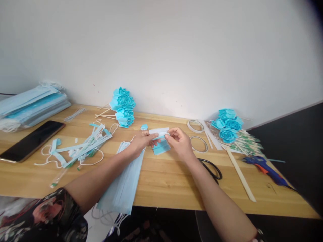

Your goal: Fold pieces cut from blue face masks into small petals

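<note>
Over the middle of the table, both my hands hold a piece of face-mask fabric point(162, 148), pale on its upper fold and light blue where it hangs below. My left hand point(140, 143) pinches its left side, and the fingers of my right hand point(180, 141) are closed at its upper right edge. Under my left forearm lies a stack of blue face masks point(123, 178), its ear loops hanging over the front edge. A small blue folded piece point(144, 127) rests just behind my left hand.
Left stand packed masks point(37, 104), a phone point(32, 139) and cut mask strips point(83, 148). Blue fabric flowers on sticks point(123, 107) lie behind; more flowers point(228, 126) are right, near tape rolls point(195, 126), black looped handles point(212, 169), a wooden strip point(241, 174) and a glue gun point(267, 169).
</note>
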`<action>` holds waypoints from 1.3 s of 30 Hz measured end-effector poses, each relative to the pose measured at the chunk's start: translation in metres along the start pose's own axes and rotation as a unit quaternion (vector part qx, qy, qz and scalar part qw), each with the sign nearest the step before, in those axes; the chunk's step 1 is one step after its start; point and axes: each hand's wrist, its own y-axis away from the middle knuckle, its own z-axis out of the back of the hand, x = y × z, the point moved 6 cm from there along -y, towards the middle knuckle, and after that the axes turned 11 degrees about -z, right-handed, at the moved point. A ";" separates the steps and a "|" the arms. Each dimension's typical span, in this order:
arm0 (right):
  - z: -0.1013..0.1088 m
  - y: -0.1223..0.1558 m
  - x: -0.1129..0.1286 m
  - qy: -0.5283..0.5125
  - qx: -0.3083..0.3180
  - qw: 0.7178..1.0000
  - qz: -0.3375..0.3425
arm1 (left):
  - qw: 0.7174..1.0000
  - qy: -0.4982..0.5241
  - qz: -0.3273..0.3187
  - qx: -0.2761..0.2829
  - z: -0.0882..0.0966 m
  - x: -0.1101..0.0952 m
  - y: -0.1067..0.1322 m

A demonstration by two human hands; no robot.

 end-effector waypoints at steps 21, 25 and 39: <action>-0.002 0.001 0.004 -0.015 0.030 0.999 -0.010 | 0.988 -0.151 -0.035 0.023 -0.003 -0.012 0.004; -0.003 0.001 0.002 -0.019 0.039 0.999 -0.010 | 0.988 -0.146 -0.025 0.037 -0.005 -0.009 0.004; 0.000 0.002 0.003 -0.005 0.009 1.000 0.010 | 0.988 -0.136 -0.041 0.056 -0.006 -0.007 0.002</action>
